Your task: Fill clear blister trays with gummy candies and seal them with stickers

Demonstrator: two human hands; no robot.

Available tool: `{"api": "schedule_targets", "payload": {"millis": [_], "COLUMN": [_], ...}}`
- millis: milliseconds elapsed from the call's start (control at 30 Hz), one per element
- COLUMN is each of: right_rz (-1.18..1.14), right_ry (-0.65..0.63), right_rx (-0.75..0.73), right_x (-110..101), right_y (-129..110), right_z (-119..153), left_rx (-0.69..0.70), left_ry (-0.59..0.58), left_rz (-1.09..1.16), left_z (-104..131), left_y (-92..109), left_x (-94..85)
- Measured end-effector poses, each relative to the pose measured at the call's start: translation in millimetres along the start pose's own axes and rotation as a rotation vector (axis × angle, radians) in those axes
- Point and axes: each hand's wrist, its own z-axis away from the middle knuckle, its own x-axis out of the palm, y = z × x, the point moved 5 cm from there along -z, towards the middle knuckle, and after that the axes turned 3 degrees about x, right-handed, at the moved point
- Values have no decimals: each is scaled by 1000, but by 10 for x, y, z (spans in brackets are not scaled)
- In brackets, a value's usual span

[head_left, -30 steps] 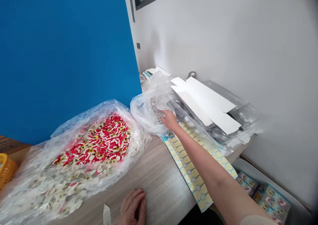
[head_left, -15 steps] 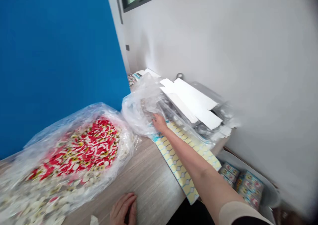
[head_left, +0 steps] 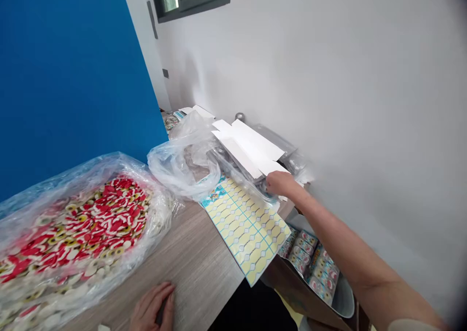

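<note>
My right hand reaches across to the clear plastic packaging on the far side of the table. Its fingers are curled at the near end of the white card pieces, which lie on the packaging; what they pinch, if anything, is hidden. Nearer to me lies a flat yellow card sheet with rows of cut-outs and blue lines. My left hand rests on the wood-look table, fingers loosely bent, thumb apart, holding nothing. Beside it, a clear plastic bag spreads open around many small red, white and yellowish pieces.
An empty-looking crumpled plastic bag lies behind the yellow sheet. Below the table's right edge, a box holds several packs of patterned items. A blue panel stands at left, and a white wall closes the right side.
My right hand has moved right and nearer, from the crumpled bag to the end of the white cards. The view has shifted right. My left hand stays on the table.
</note>
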Motion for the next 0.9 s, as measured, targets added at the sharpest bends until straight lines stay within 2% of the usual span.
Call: {"api": "schedule_targets", "payload": {"millis": [100,200,367,433,500,567,633,733,800,900], "right_rz": [16,-20,-180,-306,-560,-884,-1099,-1304,-1434,-1562], "right_ry": [-43,-43,11,71,166,199,82,-157,-355,-560], "right_rx": [-22,-47,-107,-133,-163,-238,-381,-528,-576,-591], "right_x": [215,255,3,-164,-341,-449,-430,-230,-33,220], "right_y": [-16,-66,42,64,-17,-267,-715,-1458,-1870,-2242], "right_z": [-169,-235,-131,35,276,563,857,1255,1456,1627], "left_rx": [-75,-118,-188,-242,-347,-510,-662,-753,-818,-903], "left_ry": [3,17,-11,-23,-11,22,38,22,93,188], "left_rz": [-4,-1,34,81,157,304,593,1188,1397,1495], "left_z": [-31,-46,-6,-6,-59,-184,-385,-747,-868,-798], "left_y": [97,151,91,84,149,309,560,967,1069,1029], "left_x": [-45,-80,-68,-58,-78,-133,-179,-231,-309,-412]}}
